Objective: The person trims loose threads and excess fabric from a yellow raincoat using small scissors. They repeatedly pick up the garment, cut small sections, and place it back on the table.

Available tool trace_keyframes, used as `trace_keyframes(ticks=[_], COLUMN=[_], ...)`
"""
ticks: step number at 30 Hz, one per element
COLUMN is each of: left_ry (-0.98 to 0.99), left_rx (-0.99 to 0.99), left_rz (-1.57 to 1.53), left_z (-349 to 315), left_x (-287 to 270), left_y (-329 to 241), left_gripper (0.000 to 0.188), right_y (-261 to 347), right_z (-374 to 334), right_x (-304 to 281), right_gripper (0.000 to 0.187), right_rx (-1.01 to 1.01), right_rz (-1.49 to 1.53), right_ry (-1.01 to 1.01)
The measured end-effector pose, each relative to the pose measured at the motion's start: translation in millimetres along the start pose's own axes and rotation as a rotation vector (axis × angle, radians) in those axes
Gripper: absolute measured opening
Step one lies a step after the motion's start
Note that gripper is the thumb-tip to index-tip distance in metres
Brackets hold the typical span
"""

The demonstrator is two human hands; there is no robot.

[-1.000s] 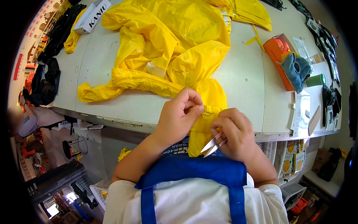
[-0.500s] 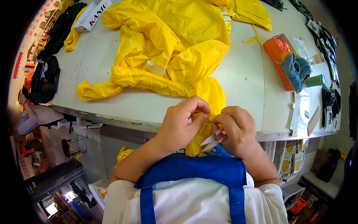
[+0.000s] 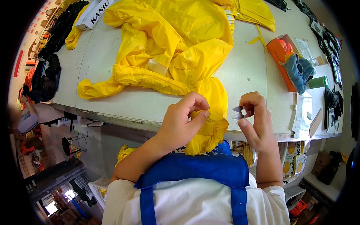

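A yellow garment is spread in folds over the pale table, and one gathered part hangs over the near edge toward my blue apron. My left hand pinches this hanging part between thumb and fingers. To the right of the cloth, apart from it, my right hand is raised, holding small thread snips in curled fingers. The snips' short blades point left toward the garment. My right thumb is stretched out below them.
At the right of the table stand an orange box with a blue-grey cloth over its side and a green roll. A white box lies far left near dark garments. A person is at the left.
My right hand has moved right and up, away from the yellow cloth, taking the snips along. My left hand keeps its pinch, and the hanging end has spread out below it.
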State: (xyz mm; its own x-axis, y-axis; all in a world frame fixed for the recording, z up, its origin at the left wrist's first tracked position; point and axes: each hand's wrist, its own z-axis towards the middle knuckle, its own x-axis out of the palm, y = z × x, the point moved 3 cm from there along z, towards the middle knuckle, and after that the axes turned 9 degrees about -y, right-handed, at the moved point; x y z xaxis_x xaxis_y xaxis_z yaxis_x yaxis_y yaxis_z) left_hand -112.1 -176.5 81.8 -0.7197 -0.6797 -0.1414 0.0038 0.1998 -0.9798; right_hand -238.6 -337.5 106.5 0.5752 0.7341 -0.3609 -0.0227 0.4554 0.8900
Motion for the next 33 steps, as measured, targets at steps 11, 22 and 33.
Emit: trace_keyframes(ticks=[11, 22, 33], left_ry=[0.026, 0.046, 0.053], left_rx=[-0.013, -0.071, -0.121], left_rz=[-0.013, 0.003, 0.017], left_z=[3, 5, 5], left_x=[2, 2, 4], left_y=[-4, -5, -10], left_gripper=[0.02, 0.02, 0.023], right_y=[15, 17, 20], right_z=[16, 20, 20], right_x=[-1, -4, -3], right_gripper=[0.029, 0.03, 0.03], right_rx=[-0.447, -0.542, -0.546], right_rz=[-0.452, -0.494, -0.483], right_ry=[0.106, 0.103, 0.126])
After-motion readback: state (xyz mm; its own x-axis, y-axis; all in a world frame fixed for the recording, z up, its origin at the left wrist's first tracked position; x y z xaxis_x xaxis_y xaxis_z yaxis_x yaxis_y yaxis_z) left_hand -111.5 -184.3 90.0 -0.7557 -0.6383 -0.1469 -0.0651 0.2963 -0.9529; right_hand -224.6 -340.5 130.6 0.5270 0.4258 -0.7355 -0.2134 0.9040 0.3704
